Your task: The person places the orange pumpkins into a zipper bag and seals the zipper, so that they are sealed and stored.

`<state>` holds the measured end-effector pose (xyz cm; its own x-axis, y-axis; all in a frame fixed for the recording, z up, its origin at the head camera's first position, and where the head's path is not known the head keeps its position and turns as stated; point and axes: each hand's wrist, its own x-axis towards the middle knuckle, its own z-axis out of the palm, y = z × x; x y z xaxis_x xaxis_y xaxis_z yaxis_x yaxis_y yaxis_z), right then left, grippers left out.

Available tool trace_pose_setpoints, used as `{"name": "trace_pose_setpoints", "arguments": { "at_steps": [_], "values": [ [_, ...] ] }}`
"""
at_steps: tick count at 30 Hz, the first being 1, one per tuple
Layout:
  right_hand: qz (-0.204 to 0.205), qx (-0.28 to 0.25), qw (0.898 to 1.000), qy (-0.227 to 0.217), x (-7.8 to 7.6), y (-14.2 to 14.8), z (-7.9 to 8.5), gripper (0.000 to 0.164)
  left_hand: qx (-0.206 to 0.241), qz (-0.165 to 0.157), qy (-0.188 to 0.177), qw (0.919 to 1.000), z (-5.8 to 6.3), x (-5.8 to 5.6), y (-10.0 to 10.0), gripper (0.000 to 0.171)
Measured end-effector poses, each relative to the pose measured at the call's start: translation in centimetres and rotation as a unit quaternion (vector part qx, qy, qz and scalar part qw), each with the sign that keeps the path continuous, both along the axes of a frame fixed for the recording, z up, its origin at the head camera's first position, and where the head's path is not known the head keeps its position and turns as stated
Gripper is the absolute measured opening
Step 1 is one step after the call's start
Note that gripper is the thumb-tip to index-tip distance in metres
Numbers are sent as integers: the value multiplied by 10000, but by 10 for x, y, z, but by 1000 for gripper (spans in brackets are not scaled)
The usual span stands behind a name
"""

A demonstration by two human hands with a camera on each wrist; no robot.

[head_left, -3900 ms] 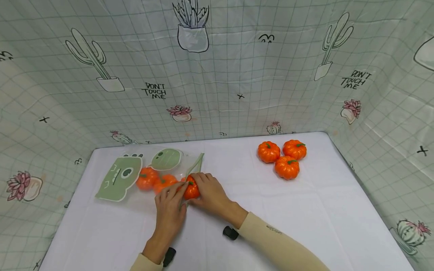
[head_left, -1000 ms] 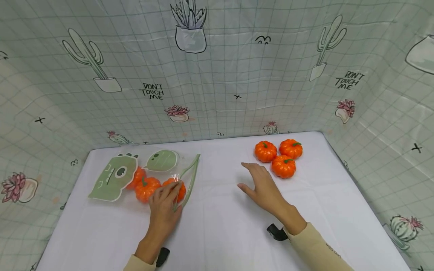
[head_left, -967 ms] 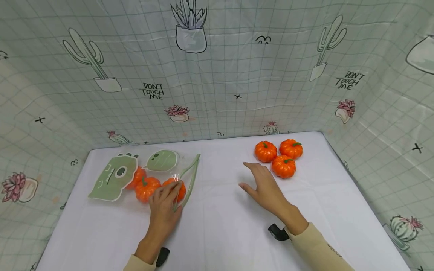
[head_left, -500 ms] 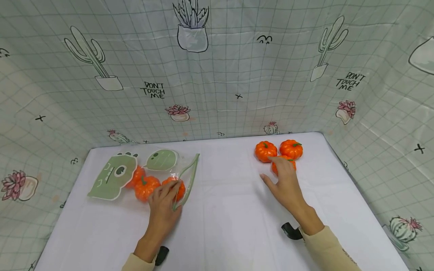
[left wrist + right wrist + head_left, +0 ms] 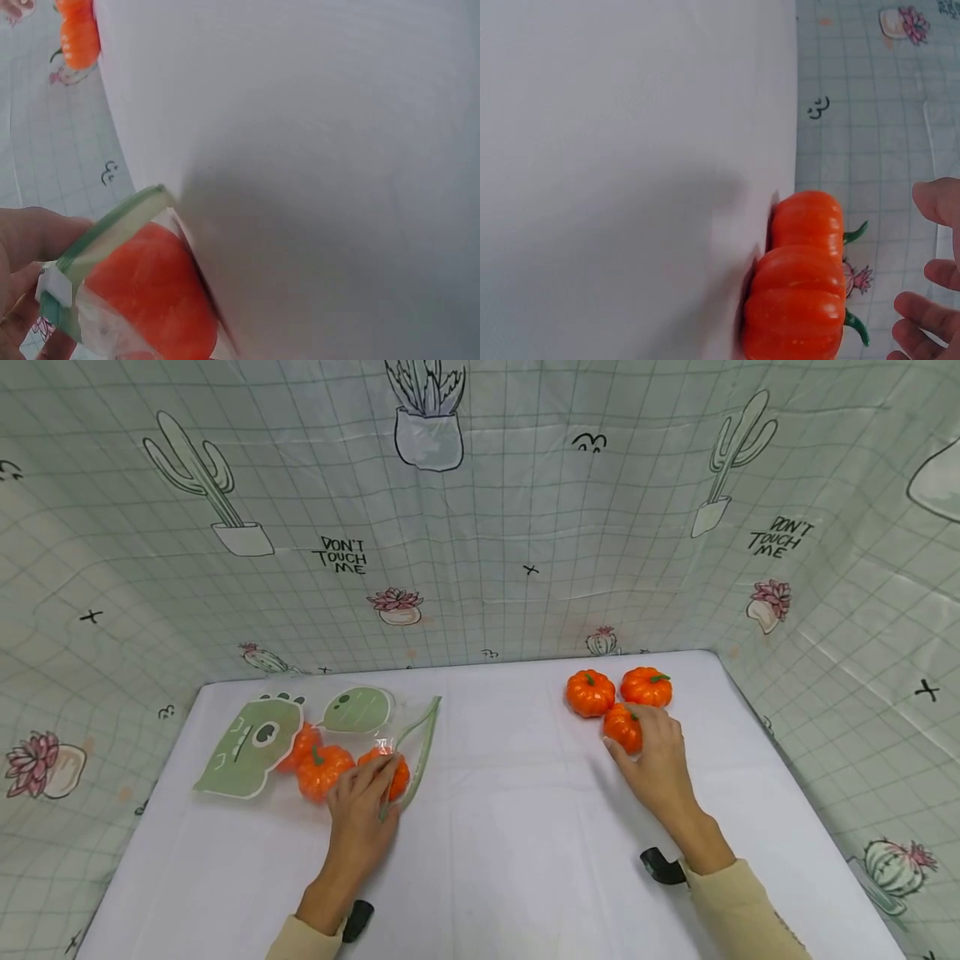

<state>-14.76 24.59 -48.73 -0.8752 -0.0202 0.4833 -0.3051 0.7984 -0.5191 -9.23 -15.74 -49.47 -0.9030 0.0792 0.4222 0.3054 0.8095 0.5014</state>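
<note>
On the white surface [image 5: 510, 860], a clear bag [image 5: 251, 747] lies at my left, its green-edged mouth [image 5: 428, 745] facing right toward three loose pumpkins [image 5: 590, 692] grouped at the far right, well apart from it. My left grip [image 5: 363, 810] pinches the bag at that mouth, forearm slanting up from the near edge, three packed pumpkins [image 5: 324, 774] showing through the plastic. My right grip [image 5: 662, 764], the nearer of the two to the loose group, reaches forward and slightly left, hanging over the front pumpkin [image 5: 621, 728]. It holds nothing: thumb and fingers are spread, and the right wrist view shows a gap between fingertips [image 5: 910, 304] and orange shell. The front pumpkin, closest to me of its group, sits below this grip, showing between thumb and fingers from overhead, thumb to the left and near side. Squat and round, it has no long axis in its outline; its short green stem [image 5: 857, 328] points up toward my fingers.
</note>
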Motion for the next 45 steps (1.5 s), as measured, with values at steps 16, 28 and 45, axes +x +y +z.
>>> {"name": "trace_pose_setpoints", "arguments": {
  "at_steps": [16, 28, 45],
  "values": [
    [-545, 132, 9928, -1057, -2, 12, -4, 76, 75, 18, 43, 10000, -1, -2, 0, 70],
    [-765, 198, 9851, -1531, -15, 16, -11, 84, 292, 0, 172, 9994, -6, -6, 0, 71],
    [-958, 64, 9770, -1902, -14, 18, -9, 90, 968, -67, -101, 9952, -6, -8, -1, 67]
  ]
}}
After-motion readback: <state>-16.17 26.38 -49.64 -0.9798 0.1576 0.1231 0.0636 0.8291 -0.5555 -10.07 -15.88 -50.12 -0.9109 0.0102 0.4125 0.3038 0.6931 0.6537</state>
